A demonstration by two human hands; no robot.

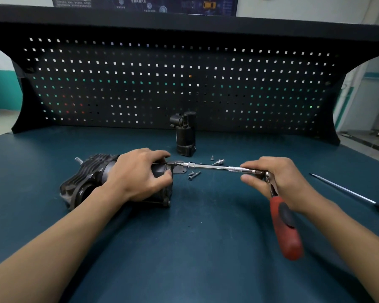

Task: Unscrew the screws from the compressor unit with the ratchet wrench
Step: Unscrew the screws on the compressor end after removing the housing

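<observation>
Working at teal bench top (206, 254) backed by black pegboard (184, 84) spanning upper frame. Gripping compressor unit (90, 171), lying on its side at centre left, with left hand (140, 173); fingers curling over its right end, thumb pressing in from below. Holding ratchet wrench (286, 226) with right hand (278, 180) at centre right, thumb and fingertips pinching knurled end of extension bar (217, 167) just beside ratchet head. Letting red handle hang free toward lower right, ungripped. Keeping bar roughly level, tip sitting at bracket on right end of compressor unit. Seeing loose screws (194, 174) lying just below bar at centre, small sockets (219, 161) just above. Seeing black cylindrical part (185, 134) standing upright behind, near pegboard. Seeing screwdriver (359, 196) lying at right edge, yellow handle nearest frame border.
</observation>
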